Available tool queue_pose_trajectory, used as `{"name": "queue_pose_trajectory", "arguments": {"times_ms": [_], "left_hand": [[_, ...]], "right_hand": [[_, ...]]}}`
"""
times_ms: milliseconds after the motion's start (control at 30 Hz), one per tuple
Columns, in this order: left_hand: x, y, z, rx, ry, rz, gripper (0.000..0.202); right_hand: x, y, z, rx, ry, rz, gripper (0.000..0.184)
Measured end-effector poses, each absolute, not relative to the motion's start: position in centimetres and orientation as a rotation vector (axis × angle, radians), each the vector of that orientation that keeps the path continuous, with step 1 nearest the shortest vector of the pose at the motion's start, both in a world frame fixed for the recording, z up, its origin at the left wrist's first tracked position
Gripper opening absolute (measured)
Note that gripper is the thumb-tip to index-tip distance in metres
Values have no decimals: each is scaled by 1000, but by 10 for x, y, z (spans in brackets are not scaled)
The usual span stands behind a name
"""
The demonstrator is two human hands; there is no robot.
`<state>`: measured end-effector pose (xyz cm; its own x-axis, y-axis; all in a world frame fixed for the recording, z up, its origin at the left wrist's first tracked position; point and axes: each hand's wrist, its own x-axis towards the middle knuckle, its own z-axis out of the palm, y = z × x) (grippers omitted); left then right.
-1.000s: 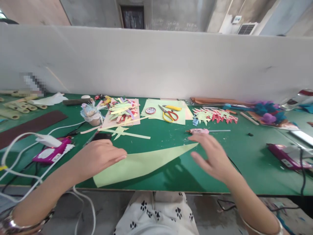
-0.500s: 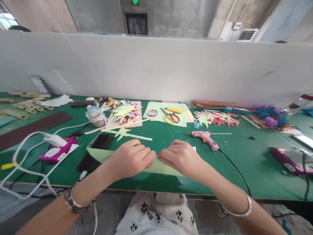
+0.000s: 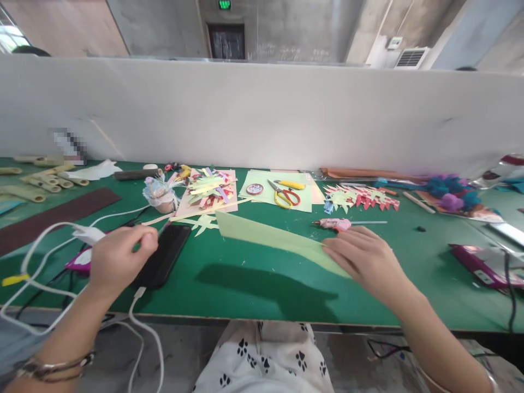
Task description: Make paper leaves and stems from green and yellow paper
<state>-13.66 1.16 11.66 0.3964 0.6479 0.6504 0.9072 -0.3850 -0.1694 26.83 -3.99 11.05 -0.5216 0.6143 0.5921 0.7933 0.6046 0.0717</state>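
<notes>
My right hand (image 3: 364, 259) pinches the right end of a pale green paper sheet (image 3: 270, 234), long and narrow, raised off the table with its shadow below. The sheet's left end hangs free in the air. Away to the left, my left hand (image 3: 120, 256) is closed in a fist near a black phone (image 3: 172, 248); what its fingers hold, if anything, is hidden. Behind my right hand lies a pink glue gun (image 3: 335, 224), partly covered. Beyond the sheet's left end are crossed pale green paper strips (image 3: 202, 222).
Scissors (image 3: 282, 194), a yellow-handled cutter (image 3: 291, 184) and a round tape (image 3: 254, 188) rest on green sheets at the back. Beside them is a pile of paper strips (image 3: 210, 185). White cables (image 3: 30, 273) loop at left. A purple power strip (image 3: 483, 267) lies right.
My hands were together on the green sheet. My left hand has let go of it and moved left. My right hand has carried the sheet to the right.
</notes>
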Motion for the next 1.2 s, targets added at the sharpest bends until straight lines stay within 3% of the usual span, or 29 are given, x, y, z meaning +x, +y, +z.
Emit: {"name": "queue_pose_trajectory", "arguments": {"times_ms": [100, 167, 233, 367, 467, 600, 700, 767, 833, 967, 1067, 1200], "left_hand": [[-114, 3, 114, -2296, -1284, -999, 25], [-89, 2, 104, -2431, -1192, -1066, 26], [-65, 3, 87, -2656, -1112, -818, 24], [-36, 9, 42, -2912, -1176, -282, 46], [-30, 11, 21, -2939, -1281, -183, 51], [-28, 17, 21, -2982, -1296, -172, 43], [-24, 24, 34, -2941, -1159, -153, 40], [-23, 27, 43, -2855, -1065, -122, 23], [-21, 25, 49, -2768, -1013, -81, 4], [-22, 13, 46, -2851, -984, -81, 5], [-24, 4, 35, -3015, -1066, -172, 29], [-21, -1, 24, -3034, -1223, -173, 43]], "right_hand": [[245, -39, 89, -1071, -2384, -677, 20], [233, -36, 67, -1082, -2470, -620, 20], [227, -33, 44, -1208, -2516, -393, 13], [230, -29, 16, -1402, -2488, 52, 36], [232, -24, 12, -1442, -2511, 115, 50], [229, -11, 16, -1484, -2545, 136, 52], [228, -5, 24, -1441, -2607, 57, 35], [229, -7, 26, -1423, -2640, -112, 14], [232, -15, 25, -1421, -2631, -269, 15], [237, -37, 14, -1370, -2537, -87, 13], [238, -48, 5, -1379, -2439, 192, 22], [237, -47, -1, -1468, -2378, 181, 29]]}}
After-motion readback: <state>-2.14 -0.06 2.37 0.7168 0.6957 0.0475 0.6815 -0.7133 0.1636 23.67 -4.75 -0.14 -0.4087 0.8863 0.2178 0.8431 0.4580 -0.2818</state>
